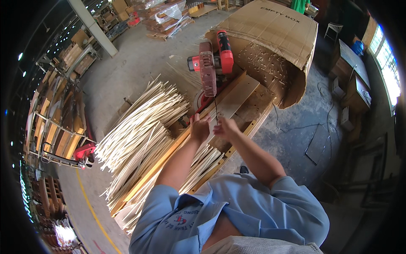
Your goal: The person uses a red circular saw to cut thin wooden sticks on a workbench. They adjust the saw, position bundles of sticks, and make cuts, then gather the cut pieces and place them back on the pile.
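My left hand (200, 128) is by the wooden rail in front of a red miter saw (208, 70), its fingers bent inward. Just across from it, my right hand (226, 128) has its fingers pressed together. What either hand grips is too small to make out. Between them a thin dark line runs down from the saw's dusty guard; I cannot tell whether it is the blade's edge or a slot. Pale thin wooden sticks (144, 122) lie in a big heap to the left. More sticks (203, 163) lie between the rails below my hands.
A large cardboard box (270, 29) lies on its side behind the saw, with small wood offcuts inside. Cables (323, 123) trail over the floor at right, near wooden cabinets (355, 63). A loaded rack (59, 122) and a red pallet jack (84, 152) stand at left.
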